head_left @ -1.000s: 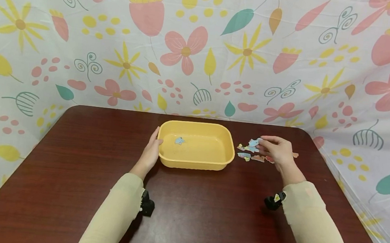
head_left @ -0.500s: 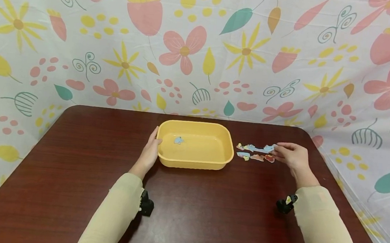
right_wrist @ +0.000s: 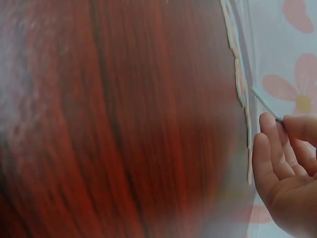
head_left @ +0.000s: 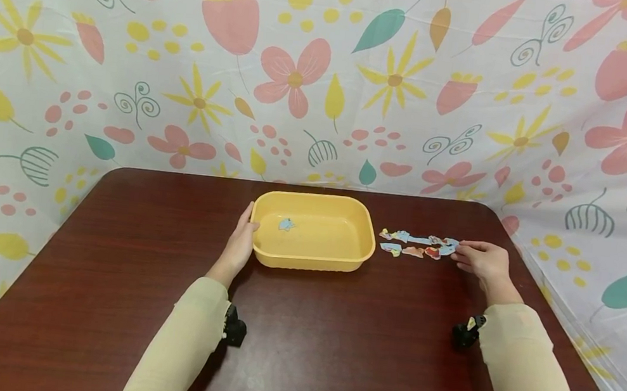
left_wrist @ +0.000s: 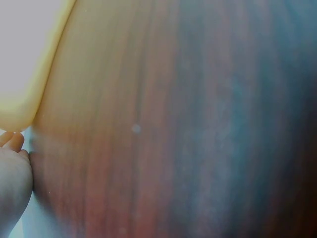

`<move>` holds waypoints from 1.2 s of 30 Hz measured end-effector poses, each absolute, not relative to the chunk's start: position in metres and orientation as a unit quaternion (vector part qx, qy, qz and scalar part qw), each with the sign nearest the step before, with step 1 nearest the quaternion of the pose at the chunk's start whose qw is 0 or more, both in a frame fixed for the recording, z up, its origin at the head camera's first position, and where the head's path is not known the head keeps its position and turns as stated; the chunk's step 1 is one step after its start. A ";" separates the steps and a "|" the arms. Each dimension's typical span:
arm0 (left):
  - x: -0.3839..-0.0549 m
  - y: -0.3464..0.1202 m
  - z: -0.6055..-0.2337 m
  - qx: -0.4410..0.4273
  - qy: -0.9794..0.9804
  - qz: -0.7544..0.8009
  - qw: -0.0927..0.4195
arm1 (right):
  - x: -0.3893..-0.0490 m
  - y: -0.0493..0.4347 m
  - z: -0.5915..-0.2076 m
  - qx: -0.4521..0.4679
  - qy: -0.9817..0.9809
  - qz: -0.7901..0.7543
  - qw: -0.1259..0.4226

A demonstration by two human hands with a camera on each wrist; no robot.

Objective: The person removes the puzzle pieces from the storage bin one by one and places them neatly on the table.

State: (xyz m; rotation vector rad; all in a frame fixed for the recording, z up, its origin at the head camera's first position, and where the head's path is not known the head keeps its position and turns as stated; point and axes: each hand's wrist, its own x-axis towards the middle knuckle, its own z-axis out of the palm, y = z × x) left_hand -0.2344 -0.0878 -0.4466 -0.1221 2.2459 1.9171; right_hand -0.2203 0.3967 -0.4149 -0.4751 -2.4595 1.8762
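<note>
My left hand (head_left: 240, 239) grips the left end of a yellow plastic tray (head_left: 312, 263), thumb at the rim. A small light-blue puzzle piece (head_left: 286, 224) lies inside it. Right of the tray, my right hand (head_left: 481, 264) pinches a thin light-blue puzzle piece (right_wrist: 267, 105) between thumb and fingertips, tilted in the right wrist view. It overlaps the right end of two rows of irregular printed pieces: a mostly blue upper row (head_left: 418, 239) and a lower row (head_left: 413, 252) with orange and red. In the left wrist view only part of the left hand (left_wrist: 15, 173) shows below the tray.
All of this is on a dark reddish-brown wooden table (head_left: 331, 350). A white cloth (head_left: 317, 158) with flower and leaf prints hangs behind the far edge and along the sides. Each sleeve has a black wrist camera (head_left: 234, 327).
My right hand has moved right and slightly nearer, away from the tray, with the pinched piece now at the rows' right end. The left hand and tray stay in place.
</note>
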 end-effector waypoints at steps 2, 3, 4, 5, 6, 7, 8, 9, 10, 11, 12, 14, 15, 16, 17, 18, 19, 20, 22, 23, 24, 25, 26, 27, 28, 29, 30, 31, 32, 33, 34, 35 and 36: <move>-0.235 -0.088 -0.446 -0.041 0.759 0.644 0.094 | -0.221 0.400 -0.417 -0.160 -0.786 0.598 0.005; -0.235 -0.088 -0.446 -0.041 0.759 0.642 0.094 | -0.221 0.402 -0.417 -0.164 -0.784 0.598 0.005; -0.235 -0.088 -0.446 -0.041 0.760 0.642 0.094 | -0.221 0.403 -0.418 -0.169 -0.783 0.598 0.005; -0.235 -0.088 -0.446 -0.042 0.760 0.641 0.094 | -0.222 0.404 -0.419 -0.172 -0.782 0.599 0.006; -0.236 -0.088 -0.446 -0.043 0.760 0.641 0.093 | -0.222 0.405 -0.419 -0.174 -0.782 0.599 0.006; -0.236 -0.088 -0.446 -0.043 0.760 0.642 0.093 | -0.223 0.406 -0.420 -0.177 -0.781 0.598 0.007; -0.236 -0.088 -0.446 -0.044 0.759 0.643 0.093 | -0.223 0.407 -0.420 -0.178 -0.782 0.598 0.008; -0.236 -0.088 -0.446 -0.044 0.758 0.644 0.093 | -0.224 0.407 -0.421 -0.179 -0.782 0.598 0.009; -0.236 -0.088 -0.446 -0.045 0.758 0.644 0.093 | -0.224 0.407 -0.422 -0.179 -0.782 0.597 0.009; -0.236 -0.088 -0.446 -0.045 0.758 0.644 0.093 | -0.224 0.408 -0.422 -0.180 -0.782 0.597 0.010; -0.236 -0.088 -0.446 -0.045 0.758 0.644 0.094 | -0.225 0.408 -0.423 -0.182 -0.783 0.595 0.009; -0.236 -0.088 -0.446 -0.045 0.759 0.643 0.094 | -0.226 0.409 -0.425 -0.186 -0.784 0.592 0.009; -0.236 -0.088 -0.446 -0.045 0.759 0.643 0.094 | -0.226 0.408 -0.425 -0.186 -0.784 0.591 0.008; -0.236 -0.088 -0.446 -0.046 0.759 0.642 0.094 | -0.226 0.409 -0.426 -0.187 -0.786 0.590 0.006; -0.236 -0.088 -0.446 -0.046 0.759 0.642 0.094 | -0.226 0.409 -0.426 -0.186 -0.787 0.589 0.005; -0.236 -0.088 -0.446 -0.047 0.759 0.643 0.094 | -0.226 0.409 -0.426 -0.185 -0.788 0.587 0.004; -0.236 -0.088 -0.447 -0.046 0.759 0.643 0.093 | -0.226 0.409 -0.426 -0.183 -0.790 0.585 0.003; -0.236 -0.088 -0.447 -0.046 0.759 0.643 0.093 | -0.225 0.409 -0.426 -0.182 -0.792 0.583 0.003; -0.235 -0.088 -0.447 -0.046 0.758 0.644 0.092 | -0.224 0.409 -0.426 -0.181 -0.799 0.574 0.002; -0.235 -0.088 -0.447 -0.045 0.758 0.645 0.091 | -0.223 0.408 -0.425 -0.181 -0.801 0.571 0.002; -0.235 -0.088 -0.447 -0.045 0.757 0.645 0.091 | -0.222 0.408 -0.425 -0.183 -0.804 0.566 0.001; -0.235 -0.088 -0.446 -0.044 0.758 0.645 0.090 | -0.222 0.409 -0.424 -0.184 -0.807 0.562 0.001; -0.235 -0.088 -0.446 -0.045 0.758 0.645 0.089 | -0.221 0.409 -0.424 -0.187 -0.809 0.557 0.000; -0.235 -0.088 -0.446 -0.045 0.758 0.645 0.089 | -0.221 0.409 -0.423 -0.189 -0.812 0.552 -0.001; -0.235 -0.088 -0.446 -0.046 0.758 0.644 0.089 | -0.221 0.409 -0.423 -0.192 -0.813 0.550 -0.002; -0.235 -0.088 -0.446 -0.046 0.759 0.644 0.089 | -0.221 0.409 -0.423 -0.194 -0.814 0.548 -0.003; -0.235 -0.088 -0.446 -0.046 0.759 0.643 0.089 | -0.221 0.409 -0.423 -0.198 -0.815 0.545 -0.003; -0.235 -0.088 -0.446 -0.046 0.759 0.643 0.090 | -0.221 0.409 -0.422 -0.200 -0.816 0.543 -0.003; -0.234 -0.088 -0.446 -0.046 0.759 0.643 0.090 | -0.221 0.409 -0.421 -0.203 -0.816 0.541 -0.004; -0.234 -0.088 -0.446 -0.046 0.759 0.643 0.090 | -0.222 0.409 -0.421 -0.204 -0.817 0.539 -0.004; -0.234 -0.088 -0.446 -0.046 0.759 0.643 0.091 | -0.222 0.408 -0.420 -0.204 -0.817 0.540 -0.003; -0.234 -0.088 -0.446 -0.045 0.759 0.643 0.091 | -0.222 0.408 -0.419 -0.201 -0.818 0.539 -0.001; -0.234 -0.088 -0.446 -0.045 0.760 0.642 0.091 | -0.222 0.407 -0.418 -0.197 -0.819 0.538 0.000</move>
